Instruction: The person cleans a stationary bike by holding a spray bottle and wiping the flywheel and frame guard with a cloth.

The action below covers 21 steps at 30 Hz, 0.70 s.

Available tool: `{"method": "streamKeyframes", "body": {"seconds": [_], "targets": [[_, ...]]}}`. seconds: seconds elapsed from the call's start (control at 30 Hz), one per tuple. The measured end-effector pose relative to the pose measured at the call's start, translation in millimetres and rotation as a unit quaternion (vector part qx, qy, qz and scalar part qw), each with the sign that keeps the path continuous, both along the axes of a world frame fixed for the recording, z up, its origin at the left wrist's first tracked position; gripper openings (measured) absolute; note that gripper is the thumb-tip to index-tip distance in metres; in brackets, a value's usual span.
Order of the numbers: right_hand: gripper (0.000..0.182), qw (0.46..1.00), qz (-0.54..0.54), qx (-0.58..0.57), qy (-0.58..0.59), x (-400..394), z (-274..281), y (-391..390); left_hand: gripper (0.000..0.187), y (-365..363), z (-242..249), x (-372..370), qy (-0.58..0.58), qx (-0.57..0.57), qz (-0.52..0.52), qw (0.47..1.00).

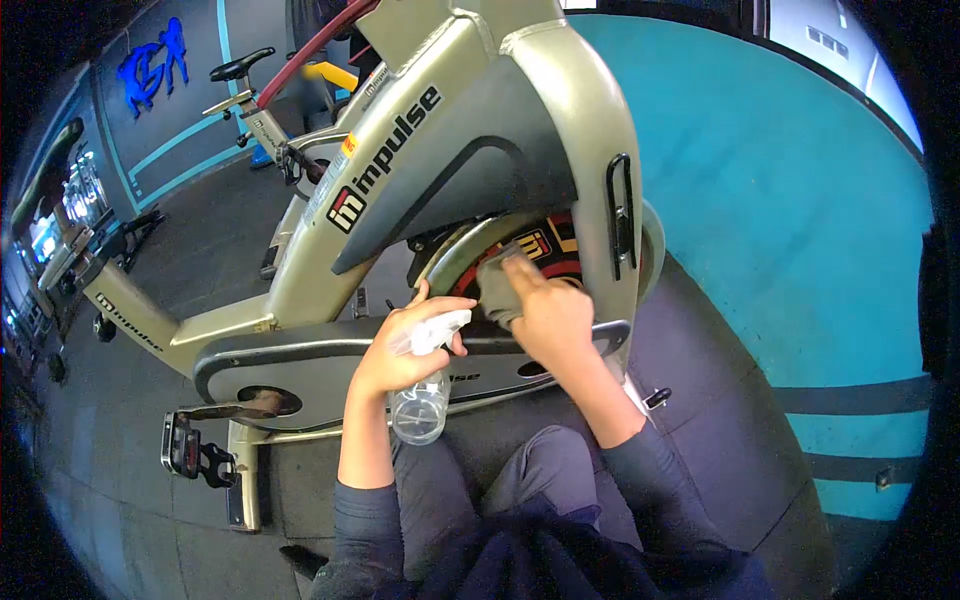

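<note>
My left hand (400, 350) is wrapped round the neck of a clear spray bottle (420, 408) with a white spray head, held in front of the bike's chain cover. To its right, my right hand (550, 315) presses a grey cloth (499, 288) against the flywheel (462, 258) of a silver exercise bike (300, 270). The fingers of that hand lie over the cloth, slightly blurred. The flywheel has a black, red and yellow centre, partly hidden by the cloth and the hand.
A pedal (182, 445) sticks out at the lower left of the bike. More exercise bikes stand behind at the left, one with a black saddle (242, 64). A turquoise wall (760, 180) rises at the right. My knees are below the bike's frame.
</note>
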State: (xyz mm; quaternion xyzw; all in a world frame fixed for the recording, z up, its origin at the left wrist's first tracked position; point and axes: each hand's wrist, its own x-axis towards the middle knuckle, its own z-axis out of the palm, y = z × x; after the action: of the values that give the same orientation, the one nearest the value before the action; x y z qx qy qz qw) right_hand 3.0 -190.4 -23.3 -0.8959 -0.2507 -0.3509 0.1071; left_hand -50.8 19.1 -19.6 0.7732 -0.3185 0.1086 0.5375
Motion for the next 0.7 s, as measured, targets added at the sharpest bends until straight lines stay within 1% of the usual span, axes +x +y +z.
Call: {"method": "streamKeyframes", "body": {"seconds": [0.07, 0.1, 0.13, 0.2, 0.27, 0.33, 0.37, 0.4, 0.43, 0.47, 0.53, 0.57, 0.63, 0.67, 0.7], "targets": [[0.063, 0.997, -0.068, 0.02, 0.013, 0.0, 10.2, -7.6, 0.056, 0.0, -1.8, 0.9, 0.019, -0.014, -0.002, 1.0], [0.065, 0.996, -0.078, 0.043, 0.004, 3.2, 11.5, -10.9, 0.056, 0.2, -1.8, 1.6, 0.005, -0.001, 0.004, 1.0], [0.065, 0.996, -0.078, 0.041, 0.005, 4.3, 9.4, -10.1, 0.057, 0.1, -2.1, 2.1, -0.008, 0.012, 0.01, 1.0], [0.063, 0.994, -0.09, 0.057, 0.0, 6.3, 5.1, -3.0, 0.057, -1.3, -2.7, 1.4, -0.011, 0.009, 0.015, 1.0], [0.064, 0.994, -0.099, 0.037, 0.013, 0.7, 7.5, 8.3, 0.057, -1.2, -0.6, 0.3, -0.016, 0.009, 0.018, 1.0], [0.054, 0.988, -0.07, -0.014, 0.14, -13.4, 12.4, 24.2, 0.057, -3.0, 1.8, -1.1, -0.012, 0.012, 0.024, 1.0], [0.055, 0.996, -0.015, -0.001, 0.09, -9.5, -4.3, 31.6, 0.057, -5.0, 0.0, 0.7, 0.007, 0.003, 0.024, 1.0], [0.058, 0.998, 0.047, 0.008, 0.037, -9.0, -9.4, 41.3, 0.056, -2.9, -0.9, 0.1, 0.023, -0.009, 0.032, 0.999], [0.057, 0.996, 0.035, 0.004, 0.086, -9.3, -10.2, 42.4, 0.057, -1.5, -1.2, 1.0, 0.019, 0.001, 0.03, 0.999], [0.057, 0.996, 0.036, 0.005, 0.086, -10.7, -10.4, 42.0, 0.057, -1.2, -1.2, 1.1, 0.019, 0.003, 0.031, 0.999], [0.056, 0.995, 0.047, 0.054, 0.072, -13.8, -11.4, 38.8, 0.057, -0.5, -0.5, 0.4, 0.01, -0.006, 0.012, 1.0], [0.056, 0.995, 0.05, 0.055, 0.071, -14.7, -10.9, 35.4, 0.057, -0.3, -0.7, 0.3, 0.009, -0.005, 0.014, 1.0], [0.062, 0.998, 0.01, 0.055, 0.021, -15.2, -8.7, 24.2, 0.058, -0.3, -0.6, 0.6, 0.017, -0.001, 0.009, 1.0], [0.073, 0.997, -0.031, 0.043, 0.056, -14.5, -5.2, 18.0, 0.058, -0.4, 0.1, 0.5, 0.016, -0.001, 0.01, 1.0], [0.072, 0.995, -0.06, 0.055, 0.052, -10.8, -0.3, 10.5, 0.058, -0.8, 0.1, 0.3, 0.003, 0.009, 0.017, 1.0]]}}
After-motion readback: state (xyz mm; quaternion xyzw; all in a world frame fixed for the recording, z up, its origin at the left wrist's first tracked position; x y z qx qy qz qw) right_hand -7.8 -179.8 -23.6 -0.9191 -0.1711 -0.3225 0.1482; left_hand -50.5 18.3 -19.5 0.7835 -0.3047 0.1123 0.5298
